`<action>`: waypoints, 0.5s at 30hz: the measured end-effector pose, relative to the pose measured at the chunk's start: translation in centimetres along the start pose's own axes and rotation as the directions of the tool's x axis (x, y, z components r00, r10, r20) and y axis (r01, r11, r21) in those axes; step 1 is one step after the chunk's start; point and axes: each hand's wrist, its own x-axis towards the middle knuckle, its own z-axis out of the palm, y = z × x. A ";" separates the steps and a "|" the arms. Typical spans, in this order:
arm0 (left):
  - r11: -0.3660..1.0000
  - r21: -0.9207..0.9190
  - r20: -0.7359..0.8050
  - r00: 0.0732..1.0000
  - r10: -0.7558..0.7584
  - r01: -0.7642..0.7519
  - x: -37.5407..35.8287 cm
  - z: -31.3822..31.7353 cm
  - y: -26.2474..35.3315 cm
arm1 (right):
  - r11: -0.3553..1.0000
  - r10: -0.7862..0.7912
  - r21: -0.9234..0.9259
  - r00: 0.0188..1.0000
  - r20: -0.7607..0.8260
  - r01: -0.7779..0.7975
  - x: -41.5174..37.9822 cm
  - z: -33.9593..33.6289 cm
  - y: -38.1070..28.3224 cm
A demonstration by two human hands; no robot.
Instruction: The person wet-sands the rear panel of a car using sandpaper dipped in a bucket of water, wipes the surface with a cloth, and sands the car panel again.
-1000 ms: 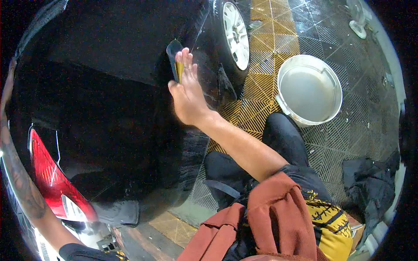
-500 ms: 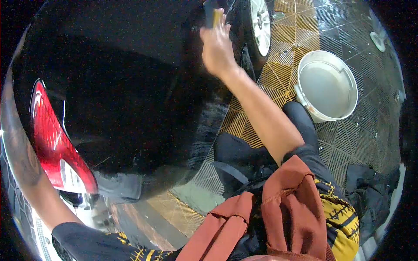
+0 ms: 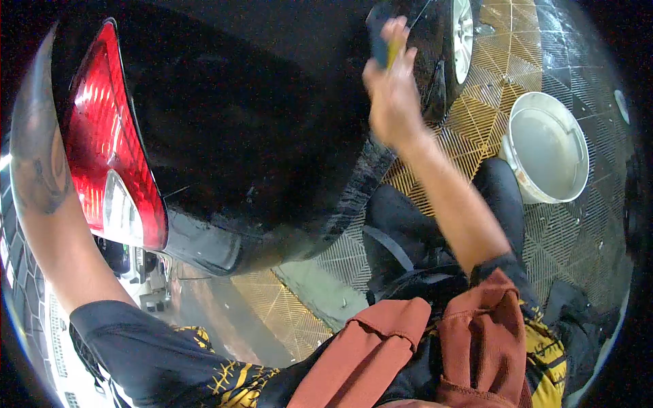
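Observation:
My right hand [image 3: 396, 102], somewhat blurred, grips a small yellow and dark grey block [image 3: 392, 52] against the black car body [image 3: 272, 102], just left of the wheel [image 3: 462, 37]. Its fingers point up the panel and wrap the block. Along the left edge my left forearm [image 3: 51, 183] reaches upward beside the red tail light [image 3: 112, 129]; the left hand itself is beyond the visible part of the picture. Below the light, the car's lower corner [image 3: 204, 241] looks grey and scuffed.
A white bucket [image 3: 513, 153] holding cloudy liquid stands right of my bent knee. Underfoot is yellow and grey slatted floor tiling [image 3: 544, 238], wet in places. A dark cloth [image 3: 571, 313] lies at the lower right. Brown fabric [image 3: 486, 340] hangs from me.
The view has shifted, so car, tail light and bucket appear farther right, with the light higher and the bucket slightly lower. My right hand still holds the block on the panel.

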 end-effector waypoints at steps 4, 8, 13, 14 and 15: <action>1.000 0.001 -0.008 1.000 -0.001 0.001 -0.4 0.1 -0.2 | 0.996 0.014 -0.093 1.000 0.004 -0.013 2.1 -0.2 0.6; 1.000 0.021 -0.035 0.999 0.019 -0.019 -0.4 -0.2 0.4 | 0.983 0.034 0.177 0.990 0.139 -0.058 -2.5 -1.4 -2.6; 0.997 0.058 -0.081 0.996 0.046 -0.042 0.1 0.3 1.9 | 0.984 0.099 0.145 0.994 0.045 -0.105 1.8 0.0 0.3; 0.997 0.067 -0.090 0.995 0.045 -0.039 0.3 0.4 2.2 | 0.985 0.033 0.164 0.996 0.085 -0.047 0.1 -0.5 -0.1; 0.996 0.077 -0.098 0.994 0.042 -0.035 0.4 0.5 2.4 | 0.973 0.014 0.227 0.986 0.166 -0.052 -1.7 -1.8 -1.3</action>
